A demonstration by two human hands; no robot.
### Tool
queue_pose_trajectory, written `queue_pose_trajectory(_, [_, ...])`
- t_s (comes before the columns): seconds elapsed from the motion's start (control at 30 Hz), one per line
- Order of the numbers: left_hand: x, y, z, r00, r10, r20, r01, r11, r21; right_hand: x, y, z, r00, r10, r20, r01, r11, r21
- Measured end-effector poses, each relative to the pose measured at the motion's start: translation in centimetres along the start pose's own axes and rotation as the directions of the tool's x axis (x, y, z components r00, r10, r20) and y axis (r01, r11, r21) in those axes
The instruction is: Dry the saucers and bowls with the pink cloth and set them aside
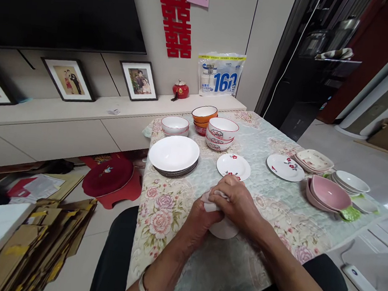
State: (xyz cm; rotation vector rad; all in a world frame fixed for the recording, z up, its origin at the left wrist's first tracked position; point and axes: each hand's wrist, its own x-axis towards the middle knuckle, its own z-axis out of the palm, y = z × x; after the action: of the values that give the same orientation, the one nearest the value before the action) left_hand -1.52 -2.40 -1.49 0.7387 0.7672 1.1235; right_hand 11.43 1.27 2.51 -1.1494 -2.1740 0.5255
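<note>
My two hands meet close together over the near part of the table. Closed at the left side of a white dish (224, 229) is my left hand (203, 219); only part of the dish shows between my wrists. My right hand (238, 200) bunches its fingers on a crumpled white cloth (211, 203), possibly a tissue, pressed at the dish. Just beyond my hands lies a small white plate with red flowers (233, 166). Another flowered plate (285, 167) is to the right. A stack of larger white plates (174, 153) stands to the left.
Behind stand white bowls with red patterns (222, 130), orange bowls (204, 114) and white bowls (175, 125). Pink dishes (330, 193), cream dishes (314, 160) and small white bowls (351, 181) sit at right. A red stool (108, 177) and flattened cardboard (44, 241) are on the floor.
</note>
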Motion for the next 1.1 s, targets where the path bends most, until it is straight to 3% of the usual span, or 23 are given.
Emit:
queue_pose_trajectory(0.1, [0.0,0.0,0.0,1.000,0.013,0.003,-0.013,1.000,-0.008,0.1,0.1,-0.1,0.999,-0.035,0.026,0.035,0.999,-0.009])
queue_pose_trajectory(0.17, [0.0,0.2,0.0,1.000,-0.001,-0.026,0.000,1.000,-0.019,0.2,1.5,-0.5,0.996,0.083,-0.042,-0.080,0.995,0.064])
queue_pose_trajectory(0.27, [0.0,0.8,0.2,0.998,0.005,-0.066,-0.009,0.999,-0.054,0.3,4.1,-1.1,0.949,0.269,-0.167,-0.244,0.958,0.153])
queue_pose_trajectory(0.33, [0.0,1.0,0.2,0.996,0.014,-0.083,-0.020,0.997,-0.069,0.3,4.9,-1.2,0.923,0.319,-0.217,-0.294,0.946,0.141])
queue_pose_trajectory(0.47, [0.1,0.6,0.1,0.997,0.020,-0.070,-0.025,0.997,-0.076,0.2,3.1,-0.4,0.943,0.193,-0.272,-0.186,0.981,0.054])
queue_pose_trajectory(0.6, [0.1,0.2,0.0,0.998,-0.010,-0.062,0.006,0.998,-0.067,0.2,1.1,0.3,0.986,-0.009,-0.167,0.007,1.000,-0.017])
queue_pose_trajectory(0.7, [0.1,0.4,0.0,0.996,-0.029,-0.084,0.020,0.993,-0.112,0.3,1.9,0.1,0.981,0.023,-0.193,-0.032,0.998,-0.045])
queue_pose_trajectory(0.87, [0.4,1.0,-0.1,0.982,-0.022,-0.189,-0.009,0.986,-0.165,0.3,3.7,-1.7,0.891,0.192,-0.411,-0.191,0.981,0.042])
queue_pose_trajectory(1.0, [0.5,0.6,-0.3,0.981,-0.017,-0.193,-0.009,0.991,-0.131,-0.4,1.9,-3.6,0.780,0.262,-0.568,-0.169,0.963,0.211])
queue_pose_trajectory(1.1, [0.4,0.3,-0.4,0.989,-0.022,-0.148,0.003,0.992,-0.126,-0.8,0.2,-4.3,0.694,0.255,-0.673,-0.116,0.962,0.246])
